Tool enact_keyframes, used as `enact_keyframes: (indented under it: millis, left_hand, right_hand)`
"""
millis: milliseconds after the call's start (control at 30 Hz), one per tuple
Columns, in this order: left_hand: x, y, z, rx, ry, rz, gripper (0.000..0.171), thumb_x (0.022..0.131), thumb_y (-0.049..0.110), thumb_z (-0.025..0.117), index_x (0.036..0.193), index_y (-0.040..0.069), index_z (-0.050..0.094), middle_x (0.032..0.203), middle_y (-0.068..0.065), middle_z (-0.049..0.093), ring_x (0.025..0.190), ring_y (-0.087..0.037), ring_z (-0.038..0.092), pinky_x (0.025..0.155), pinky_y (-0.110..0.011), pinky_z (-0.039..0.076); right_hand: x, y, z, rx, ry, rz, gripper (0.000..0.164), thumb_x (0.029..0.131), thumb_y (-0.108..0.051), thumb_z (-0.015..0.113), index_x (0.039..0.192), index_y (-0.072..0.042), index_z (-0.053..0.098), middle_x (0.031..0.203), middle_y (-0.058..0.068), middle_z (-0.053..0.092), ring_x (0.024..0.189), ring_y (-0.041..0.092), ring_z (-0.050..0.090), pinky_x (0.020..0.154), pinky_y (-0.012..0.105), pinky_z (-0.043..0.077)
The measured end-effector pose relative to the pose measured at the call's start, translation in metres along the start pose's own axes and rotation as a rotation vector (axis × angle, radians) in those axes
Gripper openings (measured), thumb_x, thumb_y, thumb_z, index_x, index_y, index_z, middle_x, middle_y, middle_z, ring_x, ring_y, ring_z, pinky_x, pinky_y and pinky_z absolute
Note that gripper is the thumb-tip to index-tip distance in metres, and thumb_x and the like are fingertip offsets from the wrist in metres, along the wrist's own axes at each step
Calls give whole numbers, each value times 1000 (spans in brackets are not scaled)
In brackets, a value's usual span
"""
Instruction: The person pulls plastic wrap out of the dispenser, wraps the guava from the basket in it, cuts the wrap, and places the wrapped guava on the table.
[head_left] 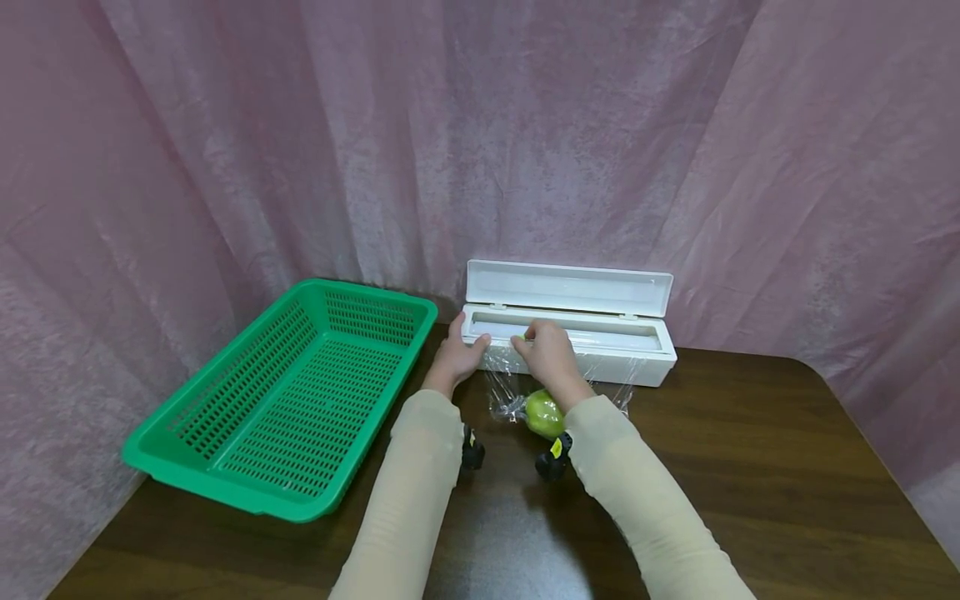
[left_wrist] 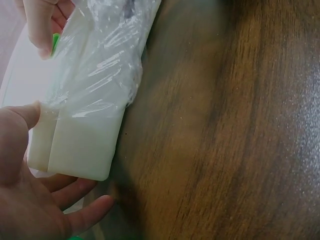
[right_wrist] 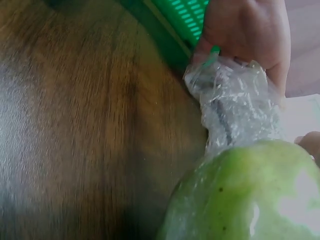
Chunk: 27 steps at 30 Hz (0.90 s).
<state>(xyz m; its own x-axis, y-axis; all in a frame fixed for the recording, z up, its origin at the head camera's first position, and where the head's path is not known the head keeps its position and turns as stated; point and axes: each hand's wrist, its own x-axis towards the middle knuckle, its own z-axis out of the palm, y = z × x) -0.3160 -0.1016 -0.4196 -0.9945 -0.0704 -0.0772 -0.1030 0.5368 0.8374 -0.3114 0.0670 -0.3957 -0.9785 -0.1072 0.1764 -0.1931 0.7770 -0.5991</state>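
Observation:
A white cling film dispenser [head_left: 577, 365] stands with its lid [head_left: 568, 283] raised at the back of the table. My left hand [head_left: 453, 358] grips its left end, thumb on the top edge, other fingers around the end. My right hand [head_left: 550, 357] pinches the small green slider [left_wrist: 55, 44] of the cutter on the front edge. Clear cling film [left_wrist: 107, 65] hangs crumpled over the dispenser's front. A shiny green fruit [head_left: 543, 414] lies wrapped in the film before the dispenser, below my right wrist; the wrist partly covers it in the head view.
A large green plastic basket [head_left: 296, 510] with slotted walls stands to the left. Pink curtains [head_left: 555, 125] hang right behind the dispenser. Brown wooden tabletop [head_left: 757, 467] extends to the right and in front.

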Motion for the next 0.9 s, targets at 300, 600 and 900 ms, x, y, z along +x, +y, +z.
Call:
enact_keyframes:
  millis: [300,600,900]
  left_hand:
    - [-2,2,-1,-1,-7,-6,72,94,41,49,152,21,12,150,-25,28,138,-40,28,112,-51,25]
    - [-1,2,0,-7,-11,-4,72,95,41,49,152,20,11,151,-25,27,139,-40,28,113,-51,25]
    - [-2,3,-1,-3,-19,-6,73,95,41,49,153,19,11,150,-27,28,138,-41,28,113,-51,24]
  right_hand:
    - [0,4,-5,6,-55,-16,37,92,-33,60,113,-2,62,114,15,65,101,30,62,90,43,50]
    - [0,6,-13,-62,-68,-151,21,93,-19,59,106,-4,65,109,13,67,99,29,63,90,42,50]
    - [0,6,-17,-81,-126,-142,16,95,-18,57,105,-7,63,101,9,65,87,23,61,82,40,52]
